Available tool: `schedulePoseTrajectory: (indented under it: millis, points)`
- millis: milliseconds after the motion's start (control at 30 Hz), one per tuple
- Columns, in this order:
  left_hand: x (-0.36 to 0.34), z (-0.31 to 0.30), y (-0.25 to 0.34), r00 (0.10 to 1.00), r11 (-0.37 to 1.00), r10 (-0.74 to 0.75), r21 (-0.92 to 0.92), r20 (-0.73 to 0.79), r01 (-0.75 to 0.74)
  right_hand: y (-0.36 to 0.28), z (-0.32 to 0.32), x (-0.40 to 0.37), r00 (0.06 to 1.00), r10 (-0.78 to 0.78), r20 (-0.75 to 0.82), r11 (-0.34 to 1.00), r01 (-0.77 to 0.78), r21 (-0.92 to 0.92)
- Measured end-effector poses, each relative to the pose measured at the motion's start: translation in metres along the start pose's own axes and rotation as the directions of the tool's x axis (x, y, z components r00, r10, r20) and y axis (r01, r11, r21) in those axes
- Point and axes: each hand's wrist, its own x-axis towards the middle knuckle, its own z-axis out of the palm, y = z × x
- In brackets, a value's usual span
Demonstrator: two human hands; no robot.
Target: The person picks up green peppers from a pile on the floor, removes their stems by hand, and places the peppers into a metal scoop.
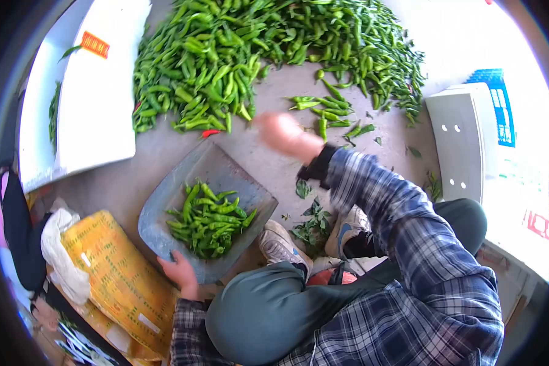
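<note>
We seem to be in a produce sorting area: peppers (207,61) heaped across the floor (287,165), foam box (104,79) upper left.

The right hand (282,133), above and to the right of the scoop (158,201), is motion-blurred, so its fingers cannot be told apart. The left hand's (180,272) fingertips are hidden at the scoop's near rim, and the floor of the scoop is partly covered by peppers (210,222). Far above the scoop, the pile (226,52) is cut off by the top edge.
</note>
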Motion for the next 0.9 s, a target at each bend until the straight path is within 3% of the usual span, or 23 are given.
schedulePoseTrajectory:
  millis: [67, 100, 133, 233, 300, 367, 400, 433, 467, 500, 567, 600, 633, 667, 700, 733, 767, 800, 833, 867, 900]
  points:
    - [-0.002, -0.001, 0.002, 0.998, 0.997, -0.052, 0.059, -0.040, 0.054, 0.049, 0.000, 0.004, 0.932, 0.316, -0.180, 0.948, -0.301, 0.107]
    - [0.000, 0.001, 0.002, 0.996, 0.993, -0.070, 0.093, -0.050, 0.074, 0.060, -0.007, 0.001, 0.944, 0.275, -0.181, 0.944, -0.301, -0.134]
    - [0.001, 0.002, 0.001, 0.997, 0.985, -0.027, 0.170, -0.072, 0.039, 0.069, -0.012, -0.003, 0.921, 0.342, -0.187, 0.929, -0.362, -0.079]
    - [-0.001, 0.001, 0.006, 0.998, 0.989, -0.004, 0.149, -0.070, 0.015, 0.080, -0.006, -0.006, 0.924, 0.358, -0.136, 0.907, -0.379, -0.185]
    - [-0.002, 0.002, 0.008, 0.998, 0.994, -0.006, 0.112, -0.058, 0.012, 0.070, 0.000, -0.006, 0.913, 0.376, -0.161, 0.904, -0.399, -0.152]
    - [-0.001, 0.003, 0.004, 0.996, 0.988, 0.006, 0.155, -0.087, 0.008, 0.042, 0.004, -0.003, 0.937, 0.297, -0.182, 0.943, -0.318, -0.098]
    - [0.000, 0.002, 0.001, 0.997, 0.988, 0.013, 0.156, -0.075, -0.001, 0.021, 0.002, -0.007, 0.948, 0.279, -0.151, 0.960, -0.273, 0.061]
    - [0.002, 0.003, -0.002, 0.998, 0.993, -0.006, 0.117, -0.066, 0.014, -0.001, -0.001, -0.008, 0.978, 0.207, 0.031, 0.956, -0.209, 0.207]
    - [0.002, 0.003, -0.003, 0.998, 0.997, -0.025, 0.078, -0.059, 0.030, -0.020, -0.010, -0.028, 0.994, -0.086, -0.071, 0.921, 0.107, 0.375]
    - [0.002, 0.003, -0.003, 0.998, 0.997, -0.017, 0.078, -0.052, 0.021, -0.022, -0.007, -0.033, 0.994, -0.076, -0.074, 0.921, 0.099, 0.376]
    - [0.001, 0.004, -0.002, 0.998, 0.999, 0.001, 0.052, -0.057, 0.002, -0.023, -0.002, -0.040, 0.992, -0.112, -0.061, 0.811, 0.127, 0.572]
    - [0.002, 0.004, -0.002, 0.999, 0.999, 0.004, 0.051, -0.053, -0.001, -0.006, -0.003, -0.036, 0.998, 0.054, -0.026, 0.911, -0.039, 0.412]
    - [0.003, 0.003, -0.003, 0.999, 0.999, -0.022, 0.047, -0.044, 0.024, 0.022, 0.020, -0.028, 0.989, 0.124, -0.086, 0.989, -0.116, 0.089]
    - [0.002, 0.002, -0.003, 0.998, 0.998, -0.048, 0.044, -0.033, 0.049, 0.054, 0.057, -0.019, 0.873, 0.288, -0.394, 0.917, -0.133, 0.375]
    - [0.001, 0.002, -0.003, 0.999, 0.998, -0.044, 0.044, -0.029, 0.046, 0.045, 0.029, -0.032, 0.680, 0.707, -0.198, 0.661, -0.533, 0.529]
    - [0.001, 0.002, -0.002, 0.999, 0.997, -0.036, 0.070, -0.031, 0.038, 0.050, 0.044, -0.041, 0.768, 0.572, -0.290, 0.820, -0.526, 0.225]
    - [0.002, 0.002, 0.000, 0.999, 0.995, -0.028, 0.095, -0.036, 0.032, 0.051, 0.053, -0.049, 0.853, 0.409, -0.324, 0.880, -0.463, -0.107]
    - [0.002, 0.001, 0.002, 0.999, 0.995, -0.028, 0.096, -0.034, 0.031, 0.041, 0.055, -0.060, 0.951, 0.300, -0.070, 0.934, -0.308, -0.179]
    - [0.002, 0.001, 0.005, 0.998, 0.994, -0.046, 0.100, -0.036, 0.050, 0.029, 0.055, -0.073, 0.965, 0.172, 0.198, 0.970, -0.131, -0.207]
    - [0.001, 0.001, 0.008, 0.997, 0.992, -0.063, 0.104, -0.037, 0.067, 0.018, 0.037, -0.089, 0.890, 0.055, 0.453, 0.997, -0.072, 0.019]
    - [0.001, 0.002, 0.007, 0.997, 0.992, -0.065, 0.105, -0.034, 0.068, 0.010, 0.019, -0.101, 0.754, -0.114, 0.647, 0.965, -0.071, 0.252]
